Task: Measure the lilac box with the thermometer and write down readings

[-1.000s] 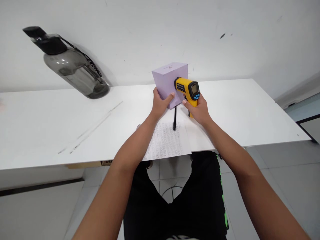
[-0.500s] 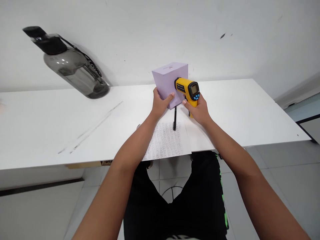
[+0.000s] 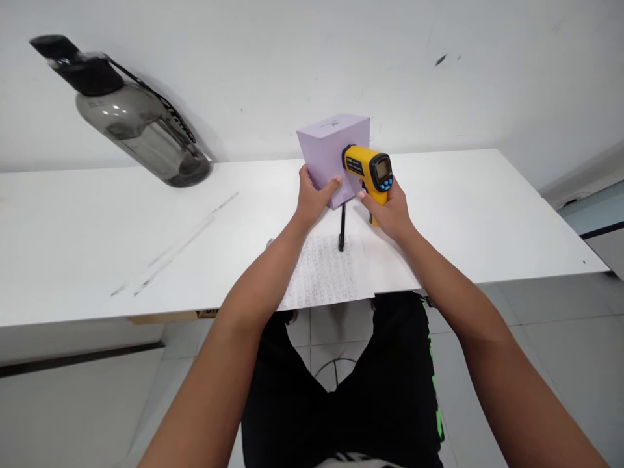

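My left hand [image 3: 314,196] grips a light purple box [image 3: 322,156] at its lower left, thumb across the near face. In my right hand [image 3: 392,211] is a yellow and black infrared thermometer [image 3: 363,160], held by its handle. Its nose is up against or very close to the near face of the box; I cannot tell if they touch. The small screen on its back faces me. Below the box a black pen [image 3: 342,229] lies partly over a sheet of paper [image 3: 325,272] covered in handwriting. My left forearm hides the sheet's left part.
A grey see-through water bottle [image 3: 141,133] with a black lid and strap stands on the left of the white table [image 3: 468,214], by the wall. Dark scuff marks [image 3: 178,244] run across the tabletop. My legs [image 3: 336,416] are under the front edge.
The whole view has shifted slightly, with the bottle and table a little higher in the picture. Both hands keep their hold on the box and the infrared thermometer.
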The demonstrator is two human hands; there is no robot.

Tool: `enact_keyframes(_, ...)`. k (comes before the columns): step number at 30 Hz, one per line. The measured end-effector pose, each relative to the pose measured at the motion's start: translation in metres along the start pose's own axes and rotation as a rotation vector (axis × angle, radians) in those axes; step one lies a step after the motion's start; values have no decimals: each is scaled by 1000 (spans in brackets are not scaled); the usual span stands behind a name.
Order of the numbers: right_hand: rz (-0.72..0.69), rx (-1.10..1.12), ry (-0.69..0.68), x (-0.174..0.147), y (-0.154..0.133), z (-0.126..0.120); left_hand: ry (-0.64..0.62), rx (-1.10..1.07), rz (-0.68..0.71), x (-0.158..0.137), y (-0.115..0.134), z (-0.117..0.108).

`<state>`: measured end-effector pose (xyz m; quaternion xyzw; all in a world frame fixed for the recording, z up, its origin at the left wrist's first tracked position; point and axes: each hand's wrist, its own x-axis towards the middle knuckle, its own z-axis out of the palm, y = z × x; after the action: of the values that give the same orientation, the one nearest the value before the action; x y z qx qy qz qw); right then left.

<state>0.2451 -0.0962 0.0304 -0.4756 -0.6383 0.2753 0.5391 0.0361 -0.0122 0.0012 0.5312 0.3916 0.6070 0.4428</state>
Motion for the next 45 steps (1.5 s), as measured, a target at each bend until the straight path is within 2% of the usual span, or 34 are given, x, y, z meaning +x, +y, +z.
enact_keyframes(16,-12,13,-10,1,7,-2,-8,-9,0,1,0,0)
enact_keyframes(40,21,74,10,1,-1,0,-44,17,1,-1,4,-1)
enact_keyframes(45,15,66,0,2,0,0,-15,9,-6,-2,7,0)
